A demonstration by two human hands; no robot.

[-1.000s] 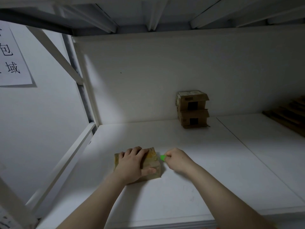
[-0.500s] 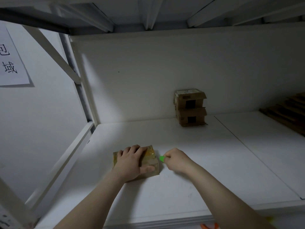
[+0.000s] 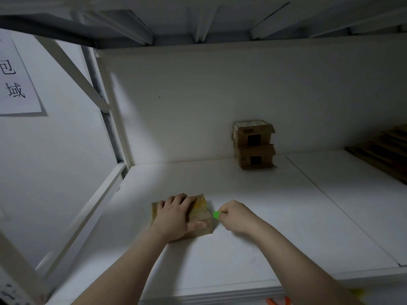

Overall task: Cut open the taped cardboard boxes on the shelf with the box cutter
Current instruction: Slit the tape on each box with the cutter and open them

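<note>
Cardboard box (image 3: pixel 199 213) sits near the shelf (image 3: pixel 242 256) front, pinned under the flat left hand (image 3: pixel 176 216) to steady it; right hand (image 3: pixel 236 215) pinches the green cutter (image 3: pixel 216 215), seemingly at its side seam.

Near box (image 3: pixel 199 216): brown cardboard, matt, slightly rough. Tape (image 3: pixel 200 204) across its top: glossy, yellowish, wrinkled. Stacked boxes (image 3: pixel 253 144): same matt cardboard, pale paper label (image 3: pixel 251 123) on top. Cutter (image 3: pixel 216 215): bright green plastic, smooth. Shelf (image 3: pixel 242 260): white board, smooth, matt. Frame (image 3: pixel 92 214): white-painted, looks metal. Sign (image 3: pixel 17 84): white matt paper, black print. Brown slats (image 3: pixel 378 155), right: material unclear.
</note>
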